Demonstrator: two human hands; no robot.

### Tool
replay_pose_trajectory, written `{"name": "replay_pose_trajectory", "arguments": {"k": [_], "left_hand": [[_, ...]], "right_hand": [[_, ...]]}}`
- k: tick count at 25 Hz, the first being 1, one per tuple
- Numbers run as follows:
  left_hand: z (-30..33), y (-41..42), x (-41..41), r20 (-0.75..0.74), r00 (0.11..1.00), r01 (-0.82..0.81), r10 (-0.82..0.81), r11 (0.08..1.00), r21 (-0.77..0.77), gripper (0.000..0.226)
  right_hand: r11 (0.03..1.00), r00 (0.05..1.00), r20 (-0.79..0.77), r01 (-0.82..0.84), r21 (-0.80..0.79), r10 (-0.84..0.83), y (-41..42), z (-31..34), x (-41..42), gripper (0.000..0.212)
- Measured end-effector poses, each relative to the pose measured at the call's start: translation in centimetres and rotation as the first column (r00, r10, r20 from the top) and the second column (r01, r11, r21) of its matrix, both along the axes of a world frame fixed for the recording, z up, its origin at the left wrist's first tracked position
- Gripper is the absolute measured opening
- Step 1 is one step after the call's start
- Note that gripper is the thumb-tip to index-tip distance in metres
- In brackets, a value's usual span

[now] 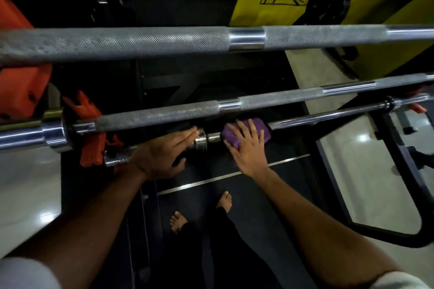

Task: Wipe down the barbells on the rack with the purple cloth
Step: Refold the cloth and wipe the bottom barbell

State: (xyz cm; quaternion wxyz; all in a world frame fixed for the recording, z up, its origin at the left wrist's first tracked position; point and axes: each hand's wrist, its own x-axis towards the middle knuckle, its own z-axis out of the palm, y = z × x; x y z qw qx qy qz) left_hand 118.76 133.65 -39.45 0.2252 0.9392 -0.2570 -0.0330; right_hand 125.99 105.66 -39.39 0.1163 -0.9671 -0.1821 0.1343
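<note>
Three barbells [211, 37], one purple cloth [246, 135].

No text, label, brand or number can be read here. The yellow wall panel [263, 0] at the top right carries only black line drawings, which form no letters that I can make out.

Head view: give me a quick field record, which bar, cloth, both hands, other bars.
bar being wiped: lowest bar, the thinnest of the three in view
purple cloth: draped over that bar, just right of its collar
right hand: fingers spread flat, pressing the cloth on the bar
left hand: fingers straight, resting on the bar left of the collar
other bars: middle knurled bar and top knurled bar, neither touched
rack: orange holder at left
</note>
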Motion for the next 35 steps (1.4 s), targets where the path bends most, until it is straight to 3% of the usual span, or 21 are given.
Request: {"name": "replay_pose_trajectory", "arguments": {"k": [2,4,6,8,11,13,16,18,22,27,30,32,33,35], "left_hand": [[0.1,0.0,0.2,0.005,1.0,0.012,-0.012,1.0,-0.004,0.083],[-0.1,0.5,0.2,-0.038,0.999,0.021,-0.02,0.999,0.031,0.085],[-0.6,1.5,0.3,-0.072,0.996,0.053,-0.046,0.994,0.098,0.083],[-1.1,2.6,0.2,-0.047,0.995,0.089,-0.083,0.981,0.169,0.074],[-2.0,2.8,-0.4,0.048,0.996,0.065,-0.08,0.964,0.257,0.059],[-2.3,2.4,-0.5,0.081,0.994,0.048,-0.072,0.961,0.271,0.058],[-2.2,2.8,-0.5,0.043,0.998,0.032,-0.044,0.97,0.242,0.064],[-2.2,2.8,-0.3,0.053,0.998,0.027,-0.039,0.974,0.224,0.066],[-2.9,3.0,-0.3,0.046,0.997,0.052,-0.066,0.964,0.26,0.065],[-2.5,2.4,-0.1,0.013,0.999,0.038,-0.042,0.965,0.258,0.065],[-2.2,2.6,0.1,0.012,0.999,0.038,-0.042,0.97,0.242,0.065],[-1.6,2.4,0.0,-0.008,1.0,0.03,-0.029,0.967,0.252,0.066],[-0.8,2.0,0.0,-0.036,0.999,0.008,0.001,0.965,0.26,0.067],[0.4,1.4,0.6,-0.111,0.992,-0.022,0.056,0.96,0.28,0.071]], "right_hand": [[0.994,0.999,-0.033,0.037,0.102,-0.034,-1.5,1.3,-0.6,0.074],[0.995,0.999,0.038,0.006,0.103,-0.01,-2.1,2.5,-1.8,0.069],[0.987,0.979,0.143,-0.154,0.036,0.147,-1.1,2.6,-2.1,0.063],[0.959,0.948,0.149,-0.276,-0.061,0.283,1.1,1.8,-1.3,0.065],[0.951,0.967,0.003,-0.249,-0.185,0.254,4.5,0.6,1.0,0.059],[0.96,0.976,-0.148,-0.19,-0.205,0.162,6.4,0.9,3.8,0.049],[0.963,0.955,-0.29,-0.128,-0.237,0.055,8.8,1.6,6.7,0.053],[0.974,0.974,-0.205,-0.133,-0.184,0.094,8.7,1.0,6.4,0.051],[0.98,0.957,0.213,-0.193,-0.054,0.2,4.9,-0.9,0.8,0.039],[0.985,0.998,0.024,-0.058,-0.161,0.063,8.2,0.0,3.7,0.039],[0.98,0.987,0.159,0.003,0.201,-0.035,5.5,0.0,0.5,0.036],[0.848,0.968,0.081,0.166,0.503,-0.238,2.7,0.0,-4.4,0.039],[0.691,0.92,-0.055,0.33,0.643,-0.389,1.5,0.7,-6.0,0.038],[0.147,0.644,-0.447,0.655,0.741,-0.621,-0.9,1.9,-7.6,0.034]]}}
